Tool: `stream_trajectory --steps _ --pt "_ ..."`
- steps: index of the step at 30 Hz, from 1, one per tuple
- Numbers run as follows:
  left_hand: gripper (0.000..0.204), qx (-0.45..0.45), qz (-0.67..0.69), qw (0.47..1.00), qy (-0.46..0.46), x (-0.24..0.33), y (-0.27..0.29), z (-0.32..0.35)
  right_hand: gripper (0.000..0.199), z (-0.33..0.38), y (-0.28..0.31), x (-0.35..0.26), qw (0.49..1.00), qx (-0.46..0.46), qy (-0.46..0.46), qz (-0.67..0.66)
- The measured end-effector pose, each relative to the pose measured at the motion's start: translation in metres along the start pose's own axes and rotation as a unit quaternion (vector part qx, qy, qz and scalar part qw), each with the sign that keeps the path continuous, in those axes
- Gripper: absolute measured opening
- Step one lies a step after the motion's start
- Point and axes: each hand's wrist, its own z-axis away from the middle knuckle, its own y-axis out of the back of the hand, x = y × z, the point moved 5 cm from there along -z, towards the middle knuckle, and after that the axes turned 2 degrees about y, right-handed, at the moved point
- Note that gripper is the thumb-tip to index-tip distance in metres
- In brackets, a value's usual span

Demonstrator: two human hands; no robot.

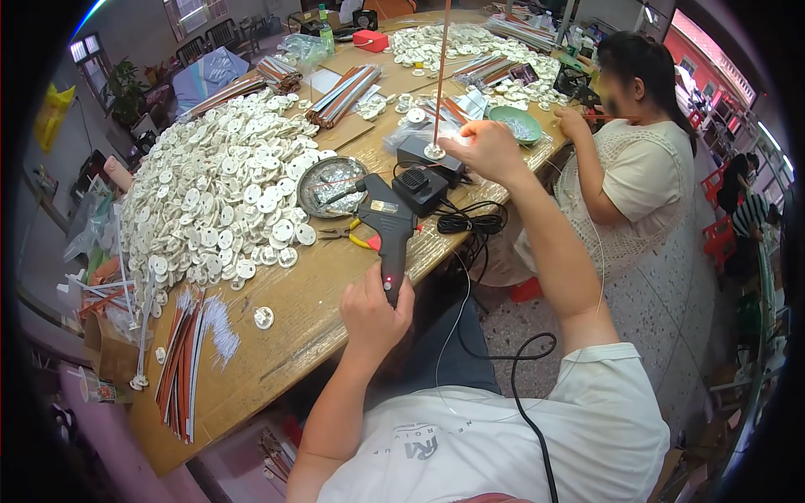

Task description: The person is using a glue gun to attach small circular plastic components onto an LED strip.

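Note:
My left hand (375, 312) is closed around the handle of a black glue gun (387, 230), whose thin nozzle reaches over a round metal bowl (303, 186). Higher up and to the right, my right hand (490, 152) pinches a small white disc (433, 152) at its fingertips. A long, thin brown rod (442, 71) rises almost upright from that disc. Pliers (362, 238) with yellow and red handles lie on the table beside the gun. Black power adapters (422, 186) sit just below the right hand, by a coiled black cable (470, 220).
A big heap of white discs (218, 184) covers the table's left side. Bundled brown and white strips (180, 365) lie near the front left corner. A co-worker (641, 159) sits to the right, next to a green bowl (516, 124). A black cord (528, 402) hangs across my shirt.

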Motion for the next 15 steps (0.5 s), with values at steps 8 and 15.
stream_trajectory --steps 8,15 --pt "0.041 -0.010 -0.011 1.000 0.027 -0.001 0.001 0.000 0.038 0.142 0.055 0.084 0.985 0.137 -0.035 -0.099" --pt "0.041 -0.009 0.065 0.995 0.081 -0.009 -0.003 -0.001 0.035 0.426 -0.005 0.160 0.918 0.101 -0.381 -0.043"
